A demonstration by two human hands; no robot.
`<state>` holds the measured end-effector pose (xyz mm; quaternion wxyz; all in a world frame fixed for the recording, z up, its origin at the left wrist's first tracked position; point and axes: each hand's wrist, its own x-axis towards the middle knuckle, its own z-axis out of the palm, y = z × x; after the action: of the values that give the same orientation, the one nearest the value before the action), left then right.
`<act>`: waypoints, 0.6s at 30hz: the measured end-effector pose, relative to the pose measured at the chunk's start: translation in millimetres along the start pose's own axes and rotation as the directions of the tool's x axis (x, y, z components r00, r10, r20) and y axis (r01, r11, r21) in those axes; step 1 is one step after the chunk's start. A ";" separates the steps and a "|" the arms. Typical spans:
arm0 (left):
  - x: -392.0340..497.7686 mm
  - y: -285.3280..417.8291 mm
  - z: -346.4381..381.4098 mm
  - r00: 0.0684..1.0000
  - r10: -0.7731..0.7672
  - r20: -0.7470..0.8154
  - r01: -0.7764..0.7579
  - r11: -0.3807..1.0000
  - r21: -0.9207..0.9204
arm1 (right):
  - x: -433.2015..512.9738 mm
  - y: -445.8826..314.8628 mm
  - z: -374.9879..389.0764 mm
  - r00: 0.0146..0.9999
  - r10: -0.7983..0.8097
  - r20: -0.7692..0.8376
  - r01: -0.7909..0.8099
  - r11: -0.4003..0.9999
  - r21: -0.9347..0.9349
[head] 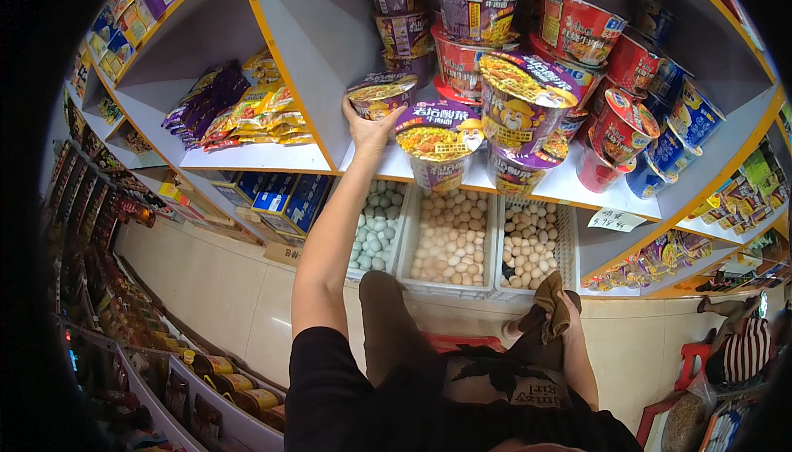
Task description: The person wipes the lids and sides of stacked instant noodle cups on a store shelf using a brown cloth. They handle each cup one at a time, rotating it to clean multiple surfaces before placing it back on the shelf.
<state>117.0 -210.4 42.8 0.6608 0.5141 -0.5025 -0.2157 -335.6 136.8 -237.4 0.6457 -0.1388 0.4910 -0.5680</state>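
Note:
On the white shelf, my left hand [371, 133] grips a small purple instant noodle cup [382, 90], thumb on one side and fingers round the other. To its right, a larger purple noodle cup [438, 143] leans with its lid towards me. Beside that, another purple noodle tub [526, 102] rests on a similar cup [523, 170]. A crumpled brown cloth [549, 303] is in my right hand [570, 313], low over my leg. Behind these cups stand stacked purple cups [402, 31] and red noodle tubs [581, 22].
Crates of pale green eggs [375, 229] and brown eggs [451, 235] stand below the shelf. Bagged noodles [260, 115] fill the left compartment; blue cups [693, 112] stand at right. Bottles [247, 390] line a rack behind my left side. A person in stripes [747, 350] sits at far right.

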 end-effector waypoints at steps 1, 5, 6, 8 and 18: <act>-4.6 0.6 -5.9 0.999 0.032 -0.005 -0.032 0.999 0.023 | 0.6 1.0 -1.5 1.000 0.000 0.000 0.000 1.000 -0.002; -22.8 2.7 -25.3 0.991 0.132 -0.025 -0.131 0.990 0.043 | 4.3 4.6 -5.2 1.000 0.003 0.015 -0.003 1.000 -0.003; -28.4 3.4 -29.5 0.988 0.149 -0.038 -0.145 0.986 0.083 | 4.5 5.1 -5.7 1.000 0.008 0.015 -0.008 1.000 0.000; -39.1 5.6 -35.3 0.987 0.158 -0.036 -0.155 0.985 0.074 | 4.8 5.2 -5.3 1.000 0.002 -0.006 -0.002 1.000 -0.022; -68.3 12.1 -40.7 0.970 0.221 -0.104 -0.228 0.972 -0.064 | 5.9 6.2 -8.5 1.000 0.009 0.009 -0.009 1.000 0.023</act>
<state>122.7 -132.2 24.8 0.7233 0.4383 -0.5166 -0.1333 -339.4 136.9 -248.8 0.6521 -0.1317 0.4823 -0.5699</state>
